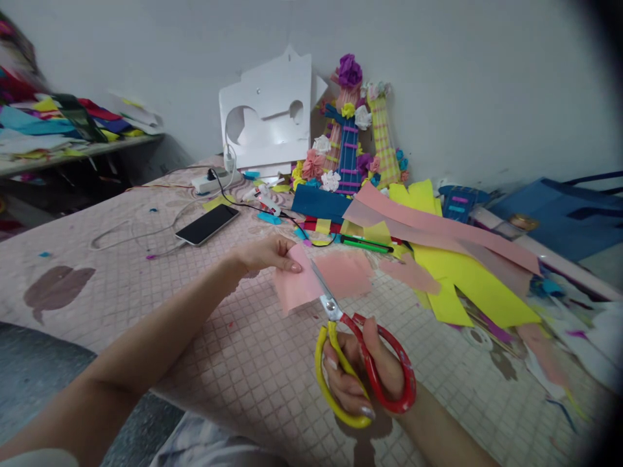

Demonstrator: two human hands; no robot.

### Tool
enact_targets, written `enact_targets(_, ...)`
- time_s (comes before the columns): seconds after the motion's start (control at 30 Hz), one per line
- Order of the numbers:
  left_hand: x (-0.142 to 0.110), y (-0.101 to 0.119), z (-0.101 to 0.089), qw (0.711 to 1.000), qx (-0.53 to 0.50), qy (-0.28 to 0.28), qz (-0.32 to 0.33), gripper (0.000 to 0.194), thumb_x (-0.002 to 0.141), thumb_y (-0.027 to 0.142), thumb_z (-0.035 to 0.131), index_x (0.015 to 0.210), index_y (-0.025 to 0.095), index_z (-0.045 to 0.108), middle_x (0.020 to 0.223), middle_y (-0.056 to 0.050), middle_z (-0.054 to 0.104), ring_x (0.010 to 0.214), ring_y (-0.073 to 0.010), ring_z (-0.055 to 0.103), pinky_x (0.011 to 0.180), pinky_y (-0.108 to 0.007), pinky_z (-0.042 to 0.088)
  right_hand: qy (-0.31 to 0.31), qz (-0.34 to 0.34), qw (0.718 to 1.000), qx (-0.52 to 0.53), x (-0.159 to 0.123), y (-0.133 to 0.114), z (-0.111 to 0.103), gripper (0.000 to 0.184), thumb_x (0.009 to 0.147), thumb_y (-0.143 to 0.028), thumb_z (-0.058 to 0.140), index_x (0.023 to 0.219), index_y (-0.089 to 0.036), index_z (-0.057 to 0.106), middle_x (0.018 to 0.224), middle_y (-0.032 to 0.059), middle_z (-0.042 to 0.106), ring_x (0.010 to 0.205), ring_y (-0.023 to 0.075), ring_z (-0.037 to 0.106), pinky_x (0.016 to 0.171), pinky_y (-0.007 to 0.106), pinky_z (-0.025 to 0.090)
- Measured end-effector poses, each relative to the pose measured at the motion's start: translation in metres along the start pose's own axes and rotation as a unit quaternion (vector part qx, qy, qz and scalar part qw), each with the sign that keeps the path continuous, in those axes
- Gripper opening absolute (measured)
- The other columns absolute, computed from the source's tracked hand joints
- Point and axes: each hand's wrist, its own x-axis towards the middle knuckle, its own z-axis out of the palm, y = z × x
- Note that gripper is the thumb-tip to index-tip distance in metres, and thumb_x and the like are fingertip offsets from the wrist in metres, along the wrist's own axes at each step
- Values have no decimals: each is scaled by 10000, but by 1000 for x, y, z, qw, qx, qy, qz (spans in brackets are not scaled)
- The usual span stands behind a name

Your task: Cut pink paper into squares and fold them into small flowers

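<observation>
Between the thumb and fingers of my left hand (272, 254) is a piece of pink paper (298, 285), held by its upper left edge. My right hand (355, 376) grips a pair of scissors (331, 309) with one red and one yellow handle, thumb through the red loop and fingers in the yellow one. The blades lie along the right edge of the pink paper and point away from me. Just beyond them, more pink paper pieces (348, 272) rest on the patterned tablecloth.
A black-screened phone (207, 224) lies to the left, near a power strip (217, 181). Behind the paper are a glue gun (265, 200) and a green cutter (366, 244). Yellow sheets (467, 279) spread to the right. Flower-decorated paper guitars (348, 152) lean on the wall.
</observation>
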Motion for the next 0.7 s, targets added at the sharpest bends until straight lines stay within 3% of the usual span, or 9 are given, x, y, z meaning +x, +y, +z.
enact_targets(0.3,0,2,3,1000,16,17,-6,217,631,308,803,738,147,703,730,-6,694,663,-87,613,671,-188,493,24,2,1000,-7,-3,2,-3,679,815,-754,232,854,-146,531,515,-64,412,312,41,351,308,145,286)
enact_targets(0.7,3,-2,8,1000,-8,-15,-5,195,637,260,805,769,145,719,759,-21,720,680,-114,649,669,-206,517,54,21,998,-38,-1,-1,3,755,742,-831,214,830,-148,523,504,-59,424,314,57,375,309,166,295)
